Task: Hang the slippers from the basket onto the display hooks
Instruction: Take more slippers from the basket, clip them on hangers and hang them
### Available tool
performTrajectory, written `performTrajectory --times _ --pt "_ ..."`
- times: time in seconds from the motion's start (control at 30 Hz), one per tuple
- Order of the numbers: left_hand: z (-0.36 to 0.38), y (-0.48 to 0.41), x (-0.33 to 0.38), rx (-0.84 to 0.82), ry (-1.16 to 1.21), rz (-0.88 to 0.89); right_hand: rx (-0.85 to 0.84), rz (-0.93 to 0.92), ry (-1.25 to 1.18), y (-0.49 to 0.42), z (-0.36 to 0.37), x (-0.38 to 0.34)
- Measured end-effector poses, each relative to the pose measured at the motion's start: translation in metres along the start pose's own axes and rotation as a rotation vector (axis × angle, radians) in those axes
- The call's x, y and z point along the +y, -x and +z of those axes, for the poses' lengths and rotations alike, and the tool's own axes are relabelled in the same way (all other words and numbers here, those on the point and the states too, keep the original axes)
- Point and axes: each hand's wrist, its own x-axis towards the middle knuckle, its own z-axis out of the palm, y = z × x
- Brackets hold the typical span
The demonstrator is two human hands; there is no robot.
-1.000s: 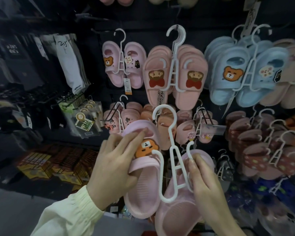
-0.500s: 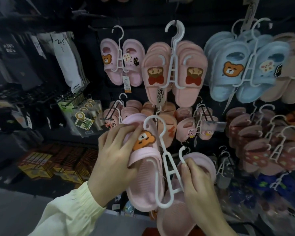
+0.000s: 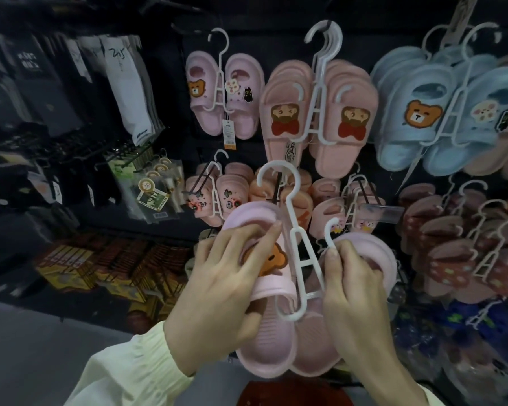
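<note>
A pair of pale pink slippers sits on a white plastic hanger [image 3: 298, 238] in front of the display wall. My left hand [image 3: 220, 288] grips the left slipper [image 3: 264, 344], fingers over its strap and the orange bear charm [image 3: 272, 257]. My right hand [image 3: 355, 291] holds the right slipper [image 3: 376, 253], thumb and fingertips at the hanger's small right prong. The hanger's top hook [image 3: 273, 177] is free, below the row of hung pairs. A red basket edge [image 3: 294, 394] shows at the bottom.
Hung pairs fill the wall: pink bear slippers [image 3: 223, 92], salmon bow slippers [image 3: 317, 112], blue bear slippers [image 3: 452, 112], maroon dotted ones [image 3: 467, 247] at right. Socks [image 3: 123, 83] hang on racks at left; small boxes [image 3: 106, 259] lie lower left.
Both hands have shifted the pair slightly right, and the hanger now tilts with its hook leaning left. My right fingers moved up to the hanger's right prong.
</note>
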Motion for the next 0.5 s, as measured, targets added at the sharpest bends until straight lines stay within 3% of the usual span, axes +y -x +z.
performTrajectory --times 0.27,0.5 --pt "0.005 0.019 -0.003 -0.15 -0.07 -0.024 -0.051 -0.002 0.01 0.005 0.013 0.002" --pt "0.014 0.018 0.001 -0.083 -0.051 -0.063 -0.155 -0.037 -0.108 0.002 0.015 0.002"
